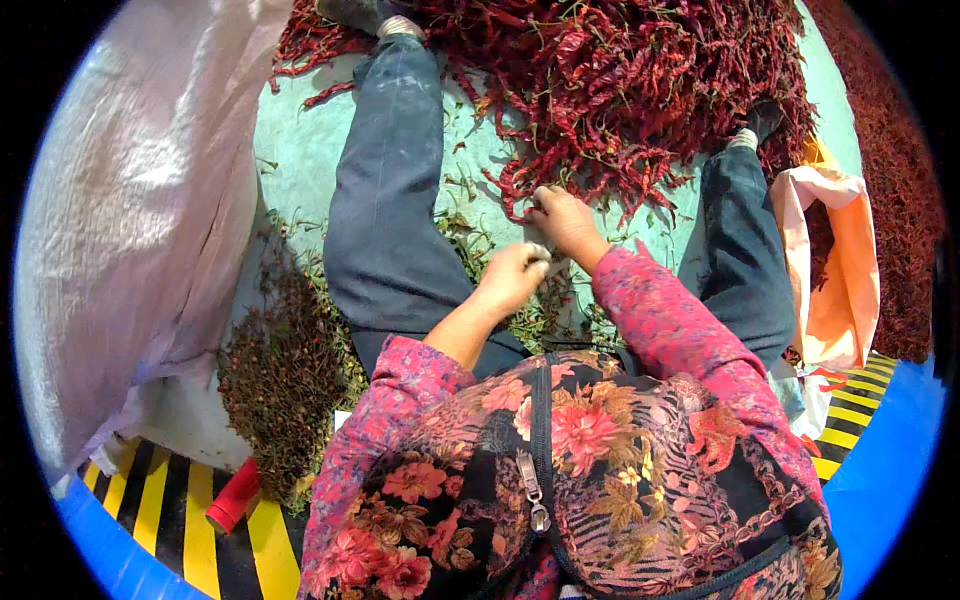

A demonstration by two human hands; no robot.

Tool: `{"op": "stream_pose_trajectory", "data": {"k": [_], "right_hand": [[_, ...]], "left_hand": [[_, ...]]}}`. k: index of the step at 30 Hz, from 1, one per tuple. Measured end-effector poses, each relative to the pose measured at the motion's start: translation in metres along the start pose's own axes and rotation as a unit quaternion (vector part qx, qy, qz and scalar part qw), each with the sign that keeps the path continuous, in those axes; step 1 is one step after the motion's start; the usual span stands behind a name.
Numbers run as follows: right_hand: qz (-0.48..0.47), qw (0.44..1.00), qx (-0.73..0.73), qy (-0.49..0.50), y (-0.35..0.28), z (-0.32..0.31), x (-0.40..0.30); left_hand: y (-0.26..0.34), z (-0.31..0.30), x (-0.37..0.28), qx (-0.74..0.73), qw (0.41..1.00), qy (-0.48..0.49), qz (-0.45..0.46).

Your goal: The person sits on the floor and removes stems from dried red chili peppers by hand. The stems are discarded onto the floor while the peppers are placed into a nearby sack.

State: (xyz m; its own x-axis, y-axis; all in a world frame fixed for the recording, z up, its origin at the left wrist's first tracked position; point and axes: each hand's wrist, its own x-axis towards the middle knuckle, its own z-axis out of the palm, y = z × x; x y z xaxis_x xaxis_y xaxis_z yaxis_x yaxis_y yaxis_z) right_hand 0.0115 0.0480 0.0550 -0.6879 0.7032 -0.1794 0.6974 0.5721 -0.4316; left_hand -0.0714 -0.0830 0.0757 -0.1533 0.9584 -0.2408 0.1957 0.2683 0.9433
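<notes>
My left hand (513, 277) is in front of my lap, fingers curled in, above scattered green stems; whether it holds anything small is not clear. Farther forward and to the right, my right hand (564, 219) reaches the near edge of a large heap of dried red chilli peppers (615, 90). Its fingertips are bent down by a few peppers (511, 196), and I cannot tell whether they grip one. Loose chilli stems (469, 236) lie on the pale green sheet (296, 157) between my legs.
A big whitish woven sack (142, 210) stands at the left. Near it are a dark pile of stems (281, 367) and a red cylinder (234, 496). An orange-lined open bag (840, 277) lies right of my right leg. More red chillies (892, 202) spread at the far right.
</notes>
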Motion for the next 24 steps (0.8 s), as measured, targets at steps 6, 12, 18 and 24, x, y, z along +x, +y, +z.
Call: {"op": "stream_pose_trajectory", "data": {"k": [6, 12, 18, 24], "right_hand": [[0.15, 0.86, 0.486, -0.04, 0.012, -0.05, -0.034], [0.141, 0.783, 0.601, -0.074, 0.017, -0.065, -0.069], [0.205, 0.654, 0.728, 0.009, 0.042, -0.064, -0.073], [0.176, 0.75, 0.637, -0.017, 0.036, -0.062, -0.076]], "left_hand": [[-0.024, -0.013, 0.062, -0.287, 0.885, 0.308, -0.201], [-0.025, -0.008, 0.107, 0.247, 0.901, 0.318, -0.16], [-0.028, 0.001, 0.099, 0.161, 0.943, 0.286, -0.054], [0.025, 0.03, 0.047, -0.186, 0.965, 0.168, -0.076]]}}
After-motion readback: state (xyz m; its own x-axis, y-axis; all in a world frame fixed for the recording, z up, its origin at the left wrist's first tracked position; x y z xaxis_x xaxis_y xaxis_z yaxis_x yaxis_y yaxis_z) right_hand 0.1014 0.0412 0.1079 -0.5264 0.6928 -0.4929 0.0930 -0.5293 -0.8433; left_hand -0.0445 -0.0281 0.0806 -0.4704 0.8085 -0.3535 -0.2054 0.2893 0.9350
